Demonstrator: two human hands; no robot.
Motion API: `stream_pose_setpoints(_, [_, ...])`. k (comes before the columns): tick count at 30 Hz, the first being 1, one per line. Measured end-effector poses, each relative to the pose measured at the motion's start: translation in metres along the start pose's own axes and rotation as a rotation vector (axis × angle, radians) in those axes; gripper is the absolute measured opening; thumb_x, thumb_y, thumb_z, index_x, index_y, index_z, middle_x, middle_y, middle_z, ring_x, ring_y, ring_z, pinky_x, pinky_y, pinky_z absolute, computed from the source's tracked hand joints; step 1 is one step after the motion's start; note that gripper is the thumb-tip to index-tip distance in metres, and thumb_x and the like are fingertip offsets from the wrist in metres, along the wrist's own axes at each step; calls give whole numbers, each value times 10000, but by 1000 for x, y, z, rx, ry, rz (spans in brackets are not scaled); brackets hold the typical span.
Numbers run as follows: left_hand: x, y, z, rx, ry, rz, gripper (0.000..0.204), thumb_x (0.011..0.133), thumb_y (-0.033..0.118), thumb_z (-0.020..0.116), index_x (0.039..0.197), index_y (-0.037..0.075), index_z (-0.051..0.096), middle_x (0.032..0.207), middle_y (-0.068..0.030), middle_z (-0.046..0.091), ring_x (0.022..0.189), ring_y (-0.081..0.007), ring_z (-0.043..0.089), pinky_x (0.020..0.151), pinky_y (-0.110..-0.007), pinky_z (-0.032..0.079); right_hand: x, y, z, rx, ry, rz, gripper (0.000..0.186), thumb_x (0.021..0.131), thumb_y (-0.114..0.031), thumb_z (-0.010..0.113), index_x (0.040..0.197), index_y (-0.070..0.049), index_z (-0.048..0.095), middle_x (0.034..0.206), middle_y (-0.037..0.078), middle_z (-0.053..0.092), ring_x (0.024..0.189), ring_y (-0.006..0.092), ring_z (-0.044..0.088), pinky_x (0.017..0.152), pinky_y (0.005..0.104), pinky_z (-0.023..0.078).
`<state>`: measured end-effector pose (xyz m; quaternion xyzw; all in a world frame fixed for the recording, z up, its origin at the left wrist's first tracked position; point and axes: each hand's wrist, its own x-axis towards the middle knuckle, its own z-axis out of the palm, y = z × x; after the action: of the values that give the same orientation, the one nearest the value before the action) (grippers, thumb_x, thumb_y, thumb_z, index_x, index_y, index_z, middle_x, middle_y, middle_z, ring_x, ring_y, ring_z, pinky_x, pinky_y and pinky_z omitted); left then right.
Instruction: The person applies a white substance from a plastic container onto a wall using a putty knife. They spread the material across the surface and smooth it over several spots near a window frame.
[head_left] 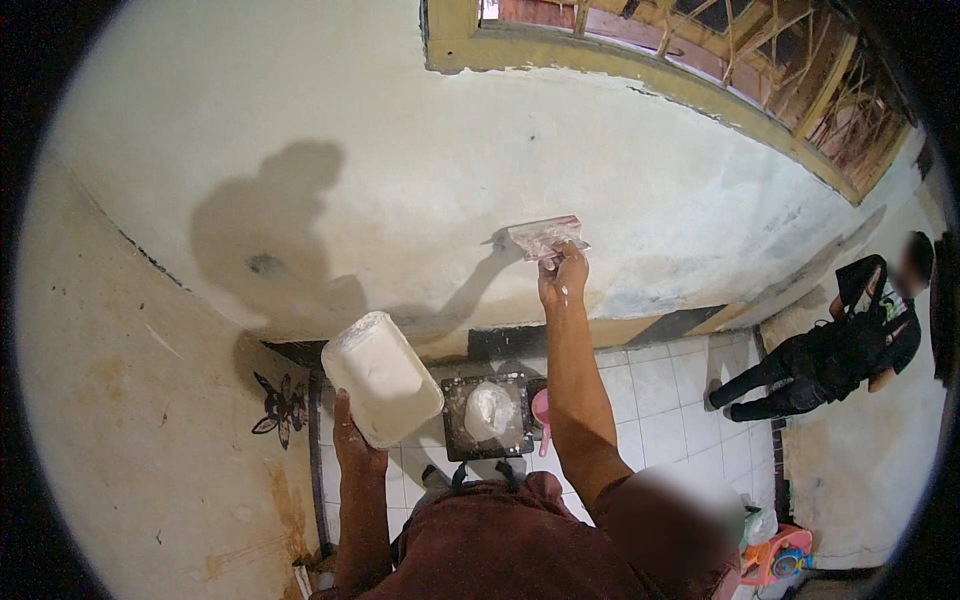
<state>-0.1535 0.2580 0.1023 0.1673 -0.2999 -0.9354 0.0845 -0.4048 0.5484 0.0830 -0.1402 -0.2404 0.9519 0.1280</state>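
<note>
My left hand (pixel 356 440) grips the near left edge of a white rectangular tub (pixel 427 384), tilted and holding smooth white putty. Its rim is smeared with the same white stuff. In my right hand (pixel 566 275) is a wide flat scraper (pixel 540 231), smeared with white, its blade at the wall (pixel 430 200). White spots mark the skin of that hand. The wall ahead is pale and patchy, with a small dark spot near the scraper's left end. My shadow falls on the wall to the left.
A dark square stand (pixel 458 437) below holds a white bag or lump (pixel 490 411), with a pink dipper (pixel 542 408) beside it. A yellow-framed window (pixel 640 75) is at upper right. Another person (pixel 840 350) in dark clothes stands at right. A colourful toy (pixel 780 560) lies at lower right.
</note>
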Motion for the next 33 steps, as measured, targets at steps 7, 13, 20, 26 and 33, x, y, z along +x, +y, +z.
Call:
stream_pose_setpoints(7, [-3,3,-6,-46,23,16,523,961,340,477,1359,21,365,1292,-143,508,1168,-285,523,983,-432,451,0,2,42,48,29,-45,127,800,51,471,875,-52,477,754,37,508,572,120,483,422,245,348])
stream_pose_setpoints(13, [-12,20,-9,9,5,110,485,970,337,459,1333,22,403,1270,-132,525,1156,-272,531,972,-428,454,-10,0,113,156,-139,-152,68,854,-2,479,792,-28,472,727,52,468,564,143,444,430,269,381])
stream_pose_setpoints(20, [-18,31,-13,24,95,124,494,973,366,437,1336,33,405,1262,-131,527,1152,-265,532,969,-434,456,-52,-24,217,96,-114,-234,114,851,-17,476,742,-42,451,724,29,419,560,111,383,475,213,350])
stream_pose_setpoints(26, [-15,31,-34,-32,64,144,517,964,377,449,1348,37,389,1277,-138,512,1167,-268,519,982,-437,450,-83,-59,208,143,-329,-311,75,809,1,490,780,-64,513,732,38,491,576,120,445,474,257,390])
stream_pose_setpoints(33, [-18,36,-23,-6,106,120,511,963,362,466,1356,46,381,1281,-129,513,1170,-274,516,969,-446,459,-55,-51,106,-377,-206,-508,58,759,7,531,804,-28,517,701,8,491,575,117,450,476,271,367])
